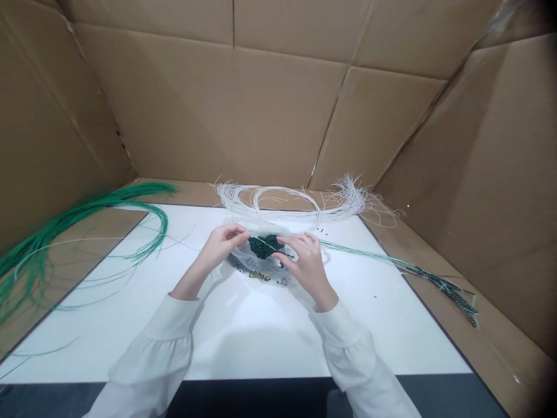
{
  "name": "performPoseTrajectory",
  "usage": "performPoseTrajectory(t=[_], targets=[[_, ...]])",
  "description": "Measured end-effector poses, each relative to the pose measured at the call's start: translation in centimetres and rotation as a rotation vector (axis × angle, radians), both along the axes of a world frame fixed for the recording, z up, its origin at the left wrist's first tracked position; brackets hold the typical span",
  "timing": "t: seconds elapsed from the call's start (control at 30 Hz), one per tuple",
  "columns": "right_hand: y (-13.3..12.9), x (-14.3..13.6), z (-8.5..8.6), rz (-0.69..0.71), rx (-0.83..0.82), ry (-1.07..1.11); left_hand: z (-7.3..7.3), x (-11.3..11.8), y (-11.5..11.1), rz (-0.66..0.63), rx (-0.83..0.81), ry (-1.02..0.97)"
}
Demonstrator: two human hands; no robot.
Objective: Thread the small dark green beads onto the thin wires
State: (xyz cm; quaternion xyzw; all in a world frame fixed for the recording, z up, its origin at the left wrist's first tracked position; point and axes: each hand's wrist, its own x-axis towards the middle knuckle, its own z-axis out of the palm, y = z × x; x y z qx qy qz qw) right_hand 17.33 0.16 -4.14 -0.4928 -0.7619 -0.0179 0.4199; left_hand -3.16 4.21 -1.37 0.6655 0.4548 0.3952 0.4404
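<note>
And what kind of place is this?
Maybe a little craft workspace: cardboard walls behind and beside a white table, a bunch of green strands, and a pile of tiny dark bead-like bits.

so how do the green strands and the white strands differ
The green strands spread along the left side; the white strands lie at the far side. The green strands bend in open arcs; the white strands partly coil into a loop. Both are bundles of thin strands.

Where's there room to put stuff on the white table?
Between the left sleeve and right sleeve, nearer than the plastic bag; also between the right sleeve and the dark-tipped strands, where one speck lies. It's crowded around the left hand and right hand, and by the green strands.
</note>
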Motion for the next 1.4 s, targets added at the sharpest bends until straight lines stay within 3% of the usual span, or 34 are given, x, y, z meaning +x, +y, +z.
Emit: performPoseTrajectory(t=[0.23,0.33,0.5,0.77,1.1,1.17,1.27,1.4], targets=[[-0.4,-1.8,-0.8,0.071,0.016,0.028,-0.4,1.9,-1.4,-0.181,0.018,0.076],[-0.2,-1.5,-0.8,0.046,-0.009,0.069,-0.4,1.6,-1.1,-0.089,0.047,0.096],[0.0,-0.7,-0.6,0.017,-0.032,0.082,0.2,0.1,-0.2,0.146,0.071,-0.036],[0.2,0.1,-0.1,-0.016,-0.024,0.103,0.3,-1.1,0.3,0.278,0.09,-0.022],[-0.1,0.4,0.4,-0.028,-0.03,0.193,-0.7,-1.7,1.1,0.379,0.172,-0.013],[0.0,0.9,0.5,0.01,-0.068,0.23,-0.5,-1.9,1.0,0.35,0.187,0.054],[0.3,2.8,1.2,0.015,-0.148,0.362,0.5,-2.5,0.7,0.177,0.155,0.154],[0.1,8.4,3.7,-0.059,-0.188,0.514,2.1,-3.7,1.1,-0.072,0.075,0.234]])
